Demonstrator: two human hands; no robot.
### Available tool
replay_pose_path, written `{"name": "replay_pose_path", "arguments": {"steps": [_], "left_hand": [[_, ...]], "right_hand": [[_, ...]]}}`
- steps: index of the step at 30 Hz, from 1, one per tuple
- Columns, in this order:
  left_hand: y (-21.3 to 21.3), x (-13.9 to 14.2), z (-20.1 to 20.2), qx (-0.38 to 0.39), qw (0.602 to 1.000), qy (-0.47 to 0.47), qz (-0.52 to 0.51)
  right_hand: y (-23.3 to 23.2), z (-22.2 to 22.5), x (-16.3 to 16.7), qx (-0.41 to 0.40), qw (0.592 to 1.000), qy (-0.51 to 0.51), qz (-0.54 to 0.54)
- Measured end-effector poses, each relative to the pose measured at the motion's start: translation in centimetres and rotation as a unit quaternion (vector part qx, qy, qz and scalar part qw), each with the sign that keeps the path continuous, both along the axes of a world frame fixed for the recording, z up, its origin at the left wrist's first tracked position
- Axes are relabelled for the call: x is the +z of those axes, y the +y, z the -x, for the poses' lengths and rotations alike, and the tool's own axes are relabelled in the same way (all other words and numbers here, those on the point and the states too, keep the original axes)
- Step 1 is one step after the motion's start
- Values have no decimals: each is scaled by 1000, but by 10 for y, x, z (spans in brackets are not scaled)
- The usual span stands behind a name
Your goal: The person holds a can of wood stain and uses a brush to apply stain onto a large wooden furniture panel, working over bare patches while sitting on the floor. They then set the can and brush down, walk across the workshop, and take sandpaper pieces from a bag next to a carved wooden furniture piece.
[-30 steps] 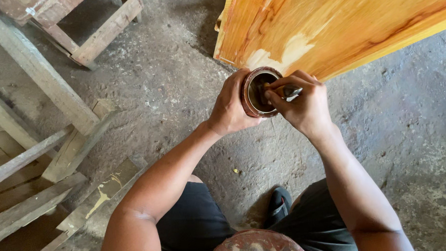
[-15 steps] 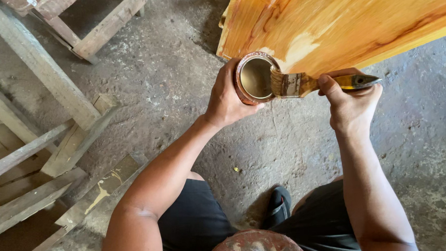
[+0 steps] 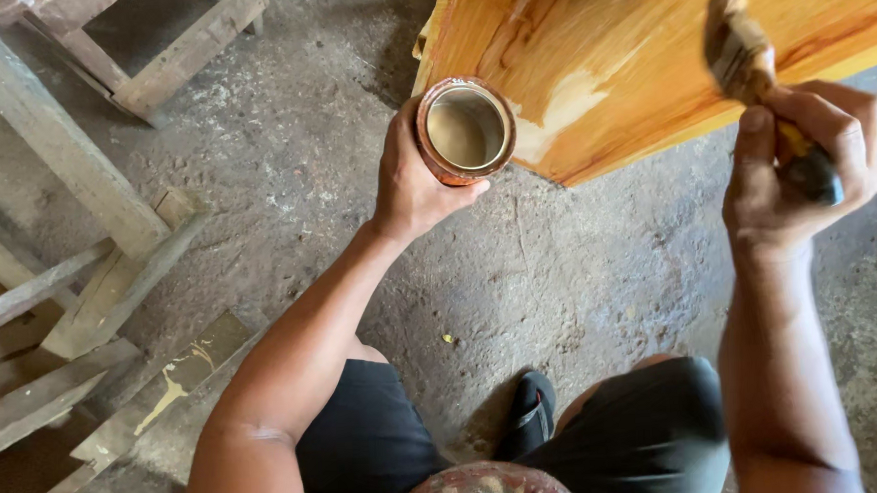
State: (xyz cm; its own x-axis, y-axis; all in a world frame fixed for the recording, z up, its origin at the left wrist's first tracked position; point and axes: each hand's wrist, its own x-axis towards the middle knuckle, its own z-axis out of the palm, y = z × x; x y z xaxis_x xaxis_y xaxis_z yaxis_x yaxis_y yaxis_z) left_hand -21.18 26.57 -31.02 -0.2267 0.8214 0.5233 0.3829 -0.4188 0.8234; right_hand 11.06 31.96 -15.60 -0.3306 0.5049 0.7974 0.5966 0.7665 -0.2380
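Observation:
My left hand (image 3: 414,181) grips a small round tin (image 3: 464,129) with a stained brown rim and pale liquid inside, held beside the near edge of a glossy orange wooden panel (image 3: 607,52). My right hand (image 3: 800,162) is closed on the handle of a paintbrush (image 3: 739,51), whose bristles rest on the panel's surface at the upper right. A pale unfinished patch (image 3: 565,103) shows on the panel just right of the tin.
Rough grey concrete floor (image 3: 578,280) lies below. Weathered wooden frames and planks (image 3: 72,213) crowd the left side. A wooden stool or frame (image 3: 164,51) stands at the top left. My knees in dark shorts and one dark shoe (image 3: 530,415) are at the bottom.
The brush came out of the tin, swung right, and now lies on the panel. My right hand moved right and up. The tin stayed in my left hand.

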Motion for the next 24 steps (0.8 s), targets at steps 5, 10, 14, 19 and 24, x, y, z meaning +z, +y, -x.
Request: {"name": "replay_pose_path", "arguments": {"steps": [5, 10, 14, 19, 24], "left_hand": [[-8, 2, 10, -11, 1000, -3, -19], [-25, 12, 17, 13, 999, 22, 21], [-35, 23, 19, -5, 1000, -2, 19], [-45, 31, 20, 5, 1000, 4, 7], [-46, 27, 24, 4, 1000, -1, 15]], "right_hand": [[30, -2, -39, 4, 954, -280, -112], [51, 19, -179, 75, 895, -422, -127], [46, 52, -230, 116, 884, -451, -48], [59, 34, -168, 104, 934, -332, -81], [73, -17, -85, 50, 961, -239, -129]]}}
